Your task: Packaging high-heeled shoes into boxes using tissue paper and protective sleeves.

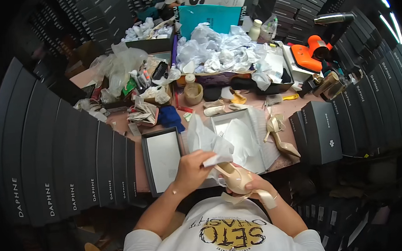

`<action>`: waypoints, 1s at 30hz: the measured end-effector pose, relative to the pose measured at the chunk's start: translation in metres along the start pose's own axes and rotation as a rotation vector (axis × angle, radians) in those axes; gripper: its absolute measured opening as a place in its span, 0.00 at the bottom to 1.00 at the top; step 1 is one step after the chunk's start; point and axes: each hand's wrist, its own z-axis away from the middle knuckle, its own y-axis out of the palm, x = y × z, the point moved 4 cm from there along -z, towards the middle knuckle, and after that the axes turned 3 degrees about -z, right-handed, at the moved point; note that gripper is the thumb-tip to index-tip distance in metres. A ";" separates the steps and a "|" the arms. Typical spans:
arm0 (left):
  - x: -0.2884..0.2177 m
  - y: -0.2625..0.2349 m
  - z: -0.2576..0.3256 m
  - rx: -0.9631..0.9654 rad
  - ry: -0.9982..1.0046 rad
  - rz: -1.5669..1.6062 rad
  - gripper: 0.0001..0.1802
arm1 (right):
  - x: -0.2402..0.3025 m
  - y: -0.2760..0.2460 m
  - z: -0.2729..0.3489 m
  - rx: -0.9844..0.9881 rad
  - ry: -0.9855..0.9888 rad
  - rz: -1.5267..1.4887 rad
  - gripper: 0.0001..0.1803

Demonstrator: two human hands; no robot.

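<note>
Low in front of my chest, my right hand [261, 186] grips a beige high-heeled shoe [235, 177], with a pale ribbon strap [267, 199] hanging from it. My left hand [194, 170] is closed on a sheet of white tissue paper [218, 159] at the shoe's opening. A matching beige heel [284, 146] lies on its side at the table's right. Beyond my hands, an open shoebox [258, 158] holds more white tissue [239, 137]. To the left sits a dark-rimmed box part [162, 158], white inside.
Stacked dark shoeboxes wall in the left [49, 150] and right [322, 131]. Crumpled white paper fills a bin [216, 80] at the back. A glue jar [193, 93], blue cloth [170, 118] and orange tool [308, 55] also occupy the pink table [141, 171].
</note>
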 end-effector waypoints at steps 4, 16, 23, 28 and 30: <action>-0.052 0.004 0.013 -0.106 0.332 -0.124 0.23 | -0.012 0.030 -0.023 -0.414 -0.204 -0.072 0.22; -0.055 0.084 0.014 -0.057 0.433 0.105 0.21 | -0.028 -0.076 -0.021 -0.509 -0.426 0.467 0.25; -0.057 0.147 -0.025 0.575 0.507 0.275 0.21 | 0.057 -0.131 0.095 -0.890 -0.537 0.182 0.24; 0.009 0.313 -0.122 0.518 0.572 -0.248 0.17 | 0.060 -0.173 0.240 -1.333 -0.502 0.306 0.23; 0.050 0.401 -0.125 0.457 0.731 -0.448 0.13 | 0.034 -0.178 0.283 -1.463 -0.407 0.296 0.23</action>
